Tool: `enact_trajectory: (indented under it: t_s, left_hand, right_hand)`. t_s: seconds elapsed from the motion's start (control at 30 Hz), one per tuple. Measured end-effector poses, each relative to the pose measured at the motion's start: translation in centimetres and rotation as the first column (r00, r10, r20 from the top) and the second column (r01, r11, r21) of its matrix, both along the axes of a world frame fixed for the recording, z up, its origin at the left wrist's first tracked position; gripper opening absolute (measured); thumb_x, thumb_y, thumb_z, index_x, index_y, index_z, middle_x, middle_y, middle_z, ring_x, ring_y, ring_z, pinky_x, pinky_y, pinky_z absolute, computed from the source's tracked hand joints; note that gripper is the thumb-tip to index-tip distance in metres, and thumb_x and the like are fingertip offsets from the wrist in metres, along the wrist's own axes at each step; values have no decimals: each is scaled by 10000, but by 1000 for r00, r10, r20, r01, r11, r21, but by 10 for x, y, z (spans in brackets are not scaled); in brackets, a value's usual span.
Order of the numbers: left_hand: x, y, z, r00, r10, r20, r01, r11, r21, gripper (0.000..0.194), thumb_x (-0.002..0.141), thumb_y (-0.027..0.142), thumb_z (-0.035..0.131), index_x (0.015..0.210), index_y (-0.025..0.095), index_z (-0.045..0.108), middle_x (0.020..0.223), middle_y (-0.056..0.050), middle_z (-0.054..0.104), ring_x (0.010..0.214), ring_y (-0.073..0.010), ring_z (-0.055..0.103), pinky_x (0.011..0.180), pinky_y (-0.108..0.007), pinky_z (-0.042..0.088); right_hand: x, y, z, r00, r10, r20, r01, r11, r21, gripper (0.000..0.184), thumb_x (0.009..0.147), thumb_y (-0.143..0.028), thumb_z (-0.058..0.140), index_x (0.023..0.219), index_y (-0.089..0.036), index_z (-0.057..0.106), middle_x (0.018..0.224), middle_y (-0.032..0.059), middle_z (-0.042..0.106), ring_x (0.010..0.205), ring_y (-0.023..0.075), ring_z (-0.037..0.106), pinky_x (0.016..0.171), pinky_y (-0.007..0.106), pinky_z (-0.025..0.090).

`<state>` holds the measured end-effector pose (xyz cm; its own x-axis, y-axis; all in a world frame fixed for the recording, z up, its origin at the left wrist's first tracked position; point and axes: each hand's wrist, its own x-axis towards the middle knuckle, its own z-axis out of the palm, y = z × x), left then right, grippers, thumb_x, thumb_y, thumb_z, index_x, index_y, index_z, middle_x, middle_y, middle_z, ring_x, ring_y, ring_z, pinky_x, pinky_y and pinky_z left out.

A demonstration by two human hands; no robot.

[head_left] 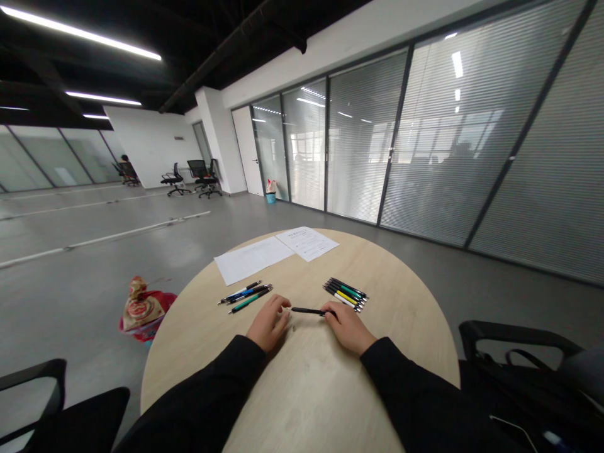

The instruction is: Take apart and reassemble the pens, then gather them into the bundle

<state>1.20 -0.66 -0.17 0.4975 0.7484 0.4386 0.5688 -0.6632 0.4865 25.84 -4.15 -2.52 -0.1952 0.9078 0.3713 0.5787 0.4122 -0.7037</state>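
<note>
A black pen [307,310] lies level just above or on the round table [302,390], its right end pinched by my right hand [348,327]. My left hand [270,323] is beside the pen's other end, thumb and fingers curved and apart, with nothing seen between them. Beyond the left hand lies a loose group of several pens, among them a blue pen [245,293] and a green pen [250,301]. Past my right hand several pens lie side by side in a row, including a yellow pen [340,296] and a white pen [348,303].
Two paper sheets, a blank-looking sheet [252,258] and a printed sheet [309,242], lie at the table's far edge. A red-lined bin [141,318] stands on the floor at left. Chairs flank the table, one chair [519,340] at right. Glass partitions run behind.
</note>
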Motion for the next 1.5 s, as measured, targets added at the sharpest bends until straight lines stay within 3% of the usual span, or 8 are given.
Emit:
enact_trajectory:
  t_s: [0.3, 0.7, 1.0, 1.27, 1.5]
  left_hand:
    - [-6, 9, -7, 983, 103, -149, -100, 995, 31, 160, 908, 278, 452, 914, 183, 580, 922, -86, 605, 854, -229, 583, 760, -358, 467]
    - [-3, 4, -1, 941, 103, -322, -81, 993, 81, 134, 871, 302, 530, 854, 197, 612, 932, -84, 597, 851, -227, 564, 762, -346, 440]
    - [-5, 7, -5, 930, 102, -353, -67, 992, 111, 119, 876, 262, 521, 819, 209, 611, 876, -76, 610, 823, -234, 560, 743, -351, 411]
    - [-2, 9, -6, 891, 152, -429, -90, 983, 162, 217, 918, 235, 453, 755, 201, 591, 802, -79, 609, 767, -239, 564, 697, -356, 384]
    - [-6, 11, -12, 930, 144, -339, -111, 987, 113, 200, 934, 275, 429, 800, 199, 556, 806, -68, 601, 768, -222, 560, 712, -340, 407]
  right_hand:
    - [1, 3, -3, 998, -57, -33, 57, 998, 1, 196, 882, -130, 473, 928, -186, 654, 917, 49, 676, 894, 193, 592, 833, 317, 433]
    - [2, 4, -4, 996, -81, -33, 82, 997, 6, 196, 886, -138, 466, 929, -181, 653, 907, 51, 667, 888, 195, 589, 824, 315, 432]
    - [1, 5, -5, 996, -81, -38, 81, 997, 5, 195, 883, -143, 470, 924, -186, 655, 904, 52, 668, 881, 195, 588, 827, 317, 436]
    - [2, 5, -6, 996, -85, -27, 85, 996, 3, 194, 887, -143, 463, 919, -186, 649, 904, 50, 664, 886, 193, 587, 824, 313, 432]
    - [2, 7, -9, 996, -88, -28, 88, 996, 6, 191, 880, -128, 465, 921, -185, 643, 905, 52, 666, 896, 197, 592, 826, 318, 434]
